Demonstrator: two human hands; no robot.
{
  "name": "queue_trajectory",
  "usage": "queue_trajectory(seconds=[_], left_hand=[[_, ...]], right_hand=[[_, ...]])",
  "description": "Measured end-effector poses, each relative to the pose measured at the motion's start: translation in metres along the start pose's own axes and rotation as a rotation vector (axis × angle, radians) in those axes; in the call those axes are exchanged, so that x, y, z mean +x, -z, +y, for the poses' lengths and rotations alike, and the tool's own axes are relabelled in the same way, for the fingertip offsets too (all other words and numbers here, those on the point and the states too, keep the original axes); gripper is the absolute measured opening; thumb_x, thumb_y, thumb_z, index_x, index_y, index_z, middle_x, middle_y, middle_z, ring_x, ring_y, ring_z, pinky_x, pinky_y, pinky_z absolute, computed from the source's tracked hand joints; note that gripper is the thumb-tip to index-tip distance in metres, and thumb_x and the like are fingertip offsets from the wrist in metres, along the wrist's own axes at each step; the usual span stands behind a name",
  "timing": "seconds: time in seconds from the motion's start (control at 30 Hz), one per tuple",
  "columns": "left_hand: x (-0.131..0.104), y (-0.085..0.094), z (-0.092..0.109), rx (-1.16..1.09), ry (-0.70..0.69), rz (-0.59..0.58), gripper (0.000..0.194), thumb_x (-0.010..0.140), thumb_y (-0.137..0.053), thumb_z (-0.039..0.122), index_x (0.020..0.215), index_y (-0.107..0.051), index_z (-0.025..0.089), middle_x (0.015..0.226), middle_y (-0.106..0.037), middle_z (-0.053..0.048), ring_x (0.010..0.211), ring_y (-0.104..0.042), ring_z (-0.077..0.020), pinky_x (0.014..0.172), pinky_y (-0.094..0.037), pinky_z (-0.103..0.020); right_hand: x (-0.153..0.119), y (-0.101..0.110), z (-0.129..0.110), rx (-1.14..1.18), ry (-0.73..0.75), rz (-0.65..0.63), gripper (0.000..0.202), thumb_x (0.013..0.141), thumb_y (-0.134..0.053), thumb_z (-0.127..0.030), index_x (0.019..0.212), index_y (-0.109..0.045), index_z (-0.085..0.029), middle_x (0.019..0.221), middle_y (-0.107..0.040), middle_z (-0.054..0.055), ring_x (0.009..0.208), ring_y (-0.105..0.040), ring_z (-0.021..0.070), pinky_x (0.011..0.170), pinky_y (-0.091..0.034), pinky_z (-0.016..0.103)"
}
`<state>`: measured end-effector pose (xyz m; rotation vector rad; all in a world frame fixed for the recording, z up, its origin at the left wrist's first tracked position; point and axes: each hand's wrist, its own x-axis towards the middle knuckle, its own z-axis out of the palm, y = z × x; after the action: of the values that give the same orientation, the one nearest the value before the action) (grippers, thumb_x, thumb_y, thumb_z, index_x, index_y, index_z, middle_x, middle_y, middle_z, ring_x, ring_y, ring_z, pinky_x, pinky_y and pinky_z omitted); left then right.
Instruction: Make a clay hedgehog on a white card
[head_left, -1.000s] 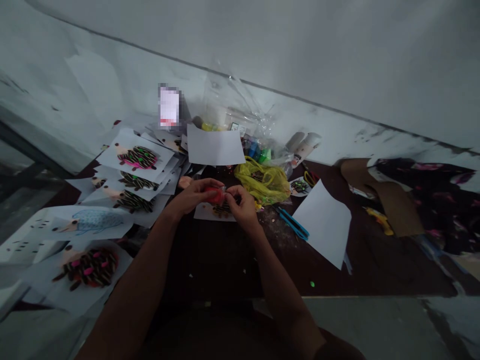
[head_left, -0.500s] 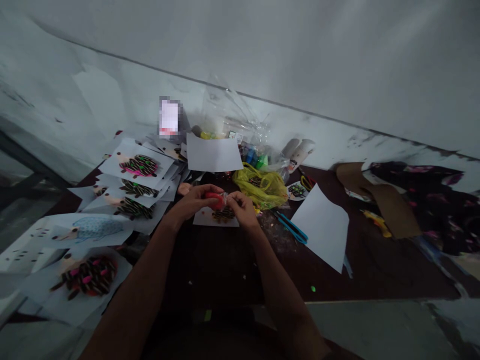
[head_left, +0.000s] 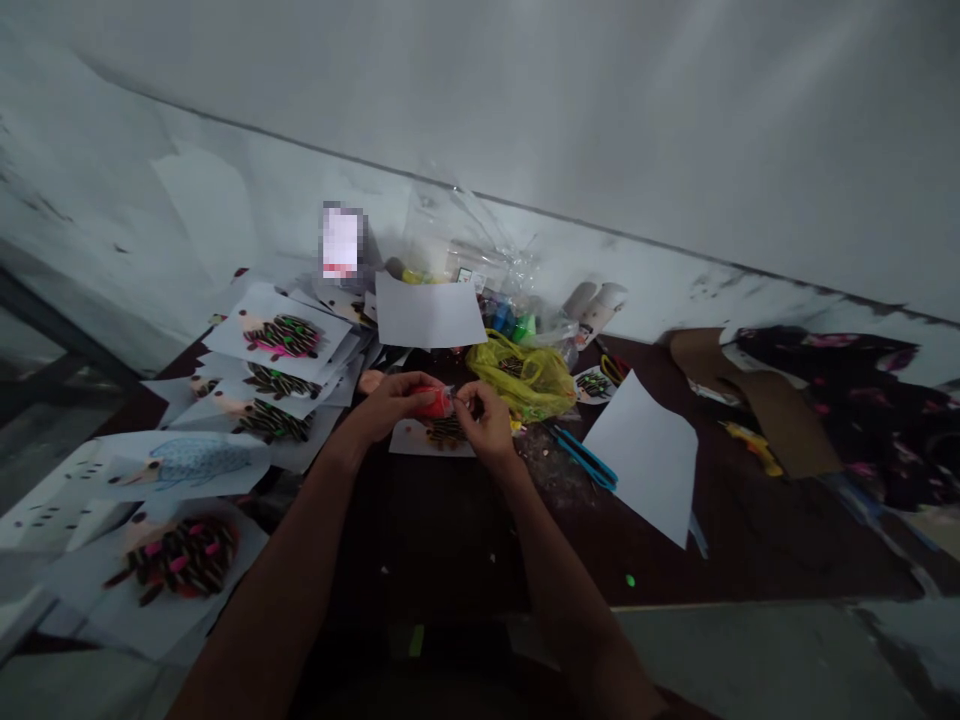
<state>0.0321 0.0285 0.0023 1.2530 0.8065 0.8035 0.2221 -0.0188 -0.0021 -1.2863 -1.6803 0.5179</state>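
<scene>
My left hand (head_left: 390, 402) is closed around a small packet of red modelling clay (head_left: 433, 403) wrapped in clear plastic. At the packet's right end, the fingers of my right hand (head_left: 486, 418) are pinched together; what lies between them is too small to make out. Both hands are above a white sheet (head_left: 405, 440) lying on the dark table. On that sheet is a hedgehog figure (head_left: 448, 431) with brown and yellowish spines, partly covered by my hands.
Paper sheets with hedgehog figures (head_left: 289, 335) are piled at left. Behind my hands are a blank sheet (head_left: 431, 312) and a yellow plastic bag (head_left: 532, 375). At right lie a blue-handled tool (head_left: 589, 460), white paper (head_left: 645, 460), brown cardboard (head_left: 787, 420) and dark floral cloth (head_left: 847, 400).
My right fingers have drawn slightly back from the packet's plastic end, leaving a small gap. My left hand still holds the red clay packet. The view has shifted slightly.
</scene>
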Motion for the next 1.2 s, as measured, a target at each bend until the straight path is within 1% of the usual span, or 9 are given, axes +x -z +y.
queue_trajectory(seconds=[0.1, 0.23, 0.4, 0.6, 0.73, 0.87, 1.03, 1.1, 1.2], left_hand=[[0.001, 0.0, -0.001, 0.022, 0.009, 0.019, 0.047, 0.069, -0.083, 0.053, 0.096, -0.07, 0.017, 0.086, -0.074, -0.005, 0.077, -0.069, -0.0198, 0.066, -0.057, -0.031], [0.002, 0.0, -0.002, 0.024, 0.027, 0.004, 0.049, 0.068, -0.084, 0.055, 0.094, -0.069, 0.016, 0.082, -0.072, -0.004, 0.071, -0.066, -0.0178, 0.063, -0.055, -0.029], [0.002, -0.004, -0.002, 0.004, 0.022, -0.016, 0.045, 0.067, -0.087, 0.051, 0.093, -0.072, 0.017, 0.083, -0.074, -0.004, 0.074, -0.067, -0.0174, 0.068, -0.056, -0.03], [-0.001, -0.007, 0.0, -0.01, 0.028, -0.021, 0.045, 0.069, -0.086, 0.049, 0.096, -0.072, 0.017, 0.08, -0.073, -0.003, 0.066, -0.065, -0.0155, 0.06, -0.054, -0.027], [0.0, -0.007, -0.004, 0.024, -0.001, 0.008, 0.041, 0.068, -0.088, 0.046, 0.09, -0.071, 0.016, 0.079, -0.072, -0.002, 0.068, -0.064, -0.0144, 0.062, -0.053, -0.026], [0.002, -0.006, -0.005, 0.049, -0.001, 0.011, 0.044, 0.066, -0.088, 0.047, 0.089, -0.068, 0.016, 0.075, -0.07, -0.001, 0.066, -0.064, -0.0142, 0.061, -0.052, -0.026], [0.002, -0.006, 0.001, 0.035, -0.003, 0.117, 0.042, 0.062, -0.087, 0.044, 0.087, -0.067, 0.017, 0.079, -0.071, -0.002, 0.067, -0.064, -0.0154, 0.057, -0.053, -0.026], [0.002, -0.006, 0.005, 0.028, -0.004, 0.154, 0.041, 0.061, -0.087, 0.043, 0.086, -0.067, 0.017, 0.08, -0.071, -0.001, 0.065, -0.063, -0.0147, 0.055, -0.052, -0.026], [0.001, -0.005, 0.007, 0.017, 0.001, 0.2, 0.041, 0.06, -0.087, 0.042, 0.086, -0.067, 0.018, 0.076, -0.069, 0.0, 0.061, -0.061, -0.0136, 0.052, -0.051, -0.025]], right_hand=[[0.0, 0.005, -0.001, -0.065, 0.053, -0.067, 0.014, 0.09, -0.06, -0.024, 0.095, -0.073, -0.021, 0.093, -0.066, 0.005, 0.077, -0.057, 0.0168, 0.071, -0.048, 0.029], [0.001, 0.01, 0.004, -0.15, 0.073, -0.151, 0.025, 0.094, -0.067, -0.028, 0.116, -0.078, -0.024, 0.102, -0.066, 0.006, 0.083, -0.059, 0.0179, 0.074, -0.05, 0.03], [0.0, 0.01, 0.009, -0.275, 0.144, -0.14, 0.017, 0.096, -0.067, -0.029, 0.106, -0.081, -0.026, 0.098, -0.068, 0.006, 0.09, -0.062, 0.0197, 0.082, -0.051, 0.032], [0.0, 0.015, 0.0, -0.385, 0.208, -0.185, 0.02, 0.1, -0.061, -0.029, 0.103, -0.08, -0.024, 0.096, -0.068, 0.007, 0.09, -0.061, 0.0198, 0.081, -0.048, 0.031], [-0.003, 0.011, -0.007, -0.433, 0.244, -0.181, 0.019, 0.099, -0.059, -0.027, 0.1, -0.077, -0.022, 0.093, -0.066, 0.006, 0.09, -0.06, 0.0198, 0.081, -0.047, 0.031], [-0.005, 0.006, -0.008, -0.4, 0.182, -0.09, 0.016, 0.097, -0.057, -0.025, 0.093, -0.072, -0.02, 0.092, -0.063, 0.006, 0.085, -0.058, 0.0194, 0.078, -0.047, 0.03], [-0.002, 0.015, -0.005, -0.141, 0.042, 0.166, 0.025, 0.096, -0.047, -0.022, 0.111, -0.067, -0.02, 0.108, -0.066, 0.01, 0.086, -0.059, 0.0197, 0.079, -0.049, 0.033], [0.0, 0.018, -0.003, -0.065, -0.016, 0.146, 0.025, 0.093, -0.046, -0.021, 0.102, -0.069, -0.02, 0.097, -0.069, 0.007, 0.078, -0.059, 0.0184, 0.074, -0.048, 0.032], [0.001, 0.021, -0.003, -0.027, -0.105, 0.039, 0.02, 0.089, -0.049, -0.022, 0.082, -0.068, -0.02, 0.076, -0.066, 0.001, 0.065, -0.055, 0.0152, 0.065, -0.045, 0.027]])
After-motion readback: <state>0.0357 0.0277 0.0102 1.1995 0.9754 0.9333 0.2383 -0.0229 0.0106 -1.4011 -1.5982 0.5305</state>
